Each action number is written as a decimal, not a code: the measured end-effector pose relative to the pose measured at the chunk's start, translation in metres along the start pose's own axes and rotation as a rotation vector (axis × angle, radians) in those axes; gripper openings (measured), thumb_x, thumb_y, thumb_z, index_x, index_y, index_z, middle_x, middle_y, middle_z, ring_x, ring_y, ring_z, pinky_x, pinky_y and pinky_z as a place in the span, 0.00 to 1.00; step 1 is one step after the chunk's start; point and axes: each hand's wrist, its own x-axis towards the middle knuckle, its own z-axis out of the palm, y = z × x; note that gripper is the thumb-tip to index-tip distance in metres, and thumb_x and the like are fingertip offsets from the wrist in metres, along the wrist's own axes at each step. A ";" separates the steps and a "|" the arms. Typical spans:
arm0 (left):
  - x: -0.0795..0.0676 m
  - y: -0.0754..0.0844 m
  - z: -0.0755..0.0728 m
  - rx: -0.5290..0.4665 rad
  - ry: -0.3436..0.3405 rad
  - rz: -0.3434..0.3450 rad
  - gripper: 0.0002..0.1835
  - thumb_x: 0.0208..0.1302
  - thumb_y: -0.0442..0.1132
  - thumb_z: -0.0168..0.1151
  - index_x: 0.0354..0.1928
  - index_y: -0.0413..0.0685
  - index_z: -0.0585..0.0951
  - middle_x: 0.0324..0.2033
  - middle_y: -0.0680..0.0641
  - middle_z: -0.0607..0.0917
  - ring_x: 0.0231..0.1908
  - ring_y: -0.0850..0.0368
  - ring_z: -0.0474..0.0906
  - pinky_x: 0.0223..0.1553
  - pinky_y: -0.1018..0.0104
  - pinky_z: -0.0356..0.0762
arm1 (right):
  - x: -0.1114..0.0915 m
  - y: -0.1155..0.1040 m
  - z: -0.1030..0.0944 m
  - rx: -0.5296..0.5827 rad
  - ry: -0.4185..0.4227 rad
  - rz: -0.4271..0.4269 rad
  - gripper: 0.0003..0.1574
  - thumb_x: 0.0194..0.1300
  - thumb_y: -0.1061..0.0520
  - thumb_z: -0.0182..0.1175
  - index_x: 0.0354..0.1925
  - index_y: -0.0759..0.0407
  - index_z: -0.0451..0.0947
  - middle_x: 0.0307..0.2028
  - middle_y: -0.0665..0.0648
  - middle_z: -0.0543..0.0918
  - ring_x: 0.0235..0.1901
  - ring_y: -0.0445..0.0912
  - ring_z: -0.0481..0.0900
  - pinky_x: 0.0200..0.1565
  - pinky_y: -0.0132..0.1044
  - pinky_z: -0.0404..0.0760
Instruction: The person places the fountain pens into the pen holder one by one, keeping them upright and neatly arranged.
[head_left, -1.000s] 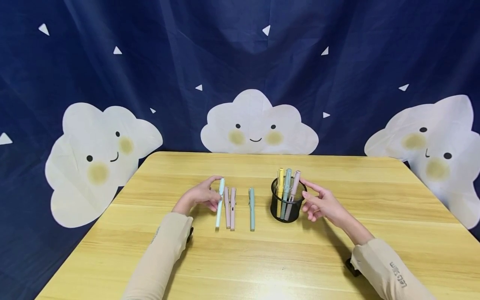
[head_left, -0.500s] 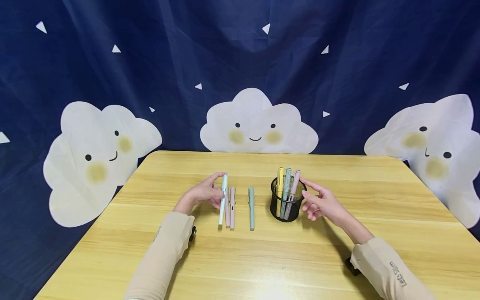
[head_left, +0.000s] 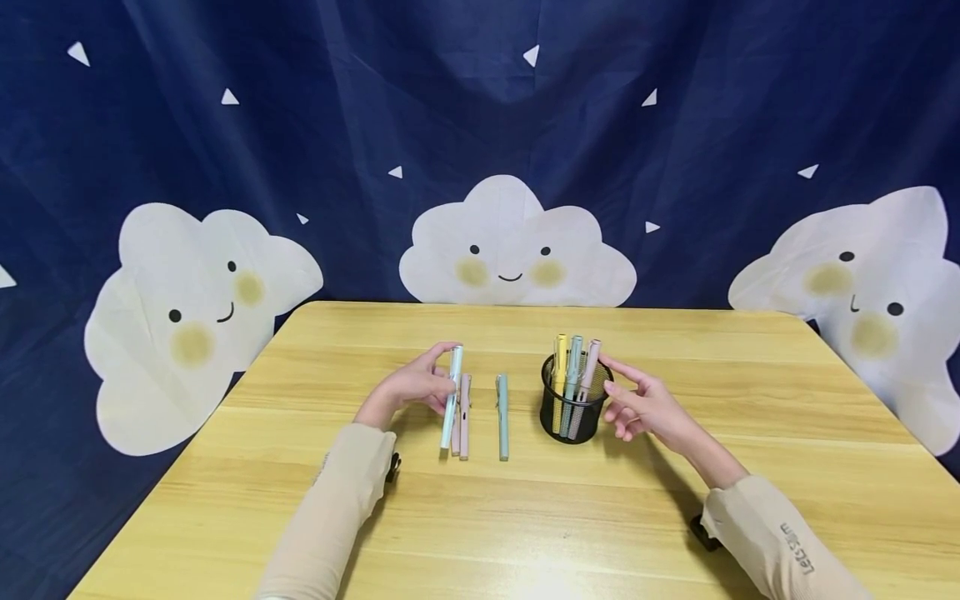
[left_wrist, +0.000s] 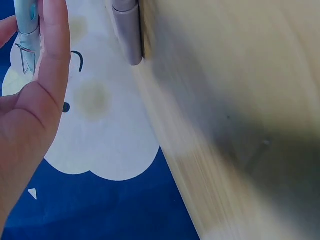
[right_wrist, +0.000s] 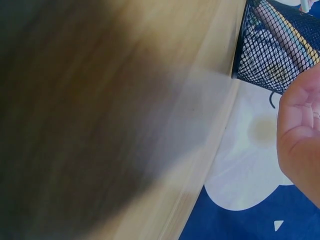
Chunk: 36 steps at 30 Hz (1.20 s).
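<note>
In the head view my left hand (head_left: 415,383) pinches a pale blue pen (head_left: 452,408), cap end up and slightly tilted. It overlaps one of two mauve pens (head_left: 464,421) lying side by side on the table. In the left wrist view, fingers hold the pale blue pen (left_wrist: 29,35) near its metal clip. A grey-green pen (head_left: 503,421) lies apart to their right. My right hand (head_left: 643,408) holds the right side of a black mesh pen holder (head_left: 551,417) by its rim, thumb and index finger spread along it. A yellow pen (head_left: 560,367), a grey-green pen and a mauve pen stand inside.
The wooden table (head_left: 480,517) reaches back to a dark blue curtain (head_left: 360,100) printed with white smiling clouds. Both forearms, in beige sleeves (head_left: 326,508), come in from the front corners.
My left hand has shifted right and slightly up with the pale blue pen, which now covers most of the left mauve pen. The right hand and pen holder stay in place.
</note>
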 end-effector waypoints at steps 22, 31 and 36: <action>0.008 0.008 0.014 -0.028 0.036 0.033 0.42 0.47 0.25 0.53 0.66 0.48 0.49 0.32 0.30 0.76 0.22 0.53 0.77 0.27 0.59 0.79 | 0.000 0.000 0.000 -0.002 0.005 0.006 0.39 0.67 0.52 0.49 0.69 0.55 0.44 0.22 0.63 0.79 0.14 0.44 0.74 0.18 0.34 0.77; 0.011 0.009 0.017 0.001 0.043 0.049 0.41 0.49 0.24 0.52 0.66 0.51 0.51 0.30 0.36 0.79 0.21 0.54 0.76 0.28 0.58 0.79 | -0.001 -0.001 -0.001 -0.008 0.008 0.002 0.39 0.67 0.51 0.49 0.69 0.55 0.43 0.22 0.64 0.79 0.15 0.44 0.75 0.18 0.34 0.77; 0.012 0.009 0.018 -0.004 0.021 0.076 0.41 0.52 0.23 0.53 0.67 0.52 0.49 0.28 0.37 0.79 0.20 0.54 0.75 0.29 0.57 0.79 | 0.000 -0.001 -0.001 -0.001 0.000 0.009 0.39 0.67 0.52 0.49 0.69 0.55 0.43 0.22 0.64 0.79 0.15 0.44 0.75 0.18 0.34 0.77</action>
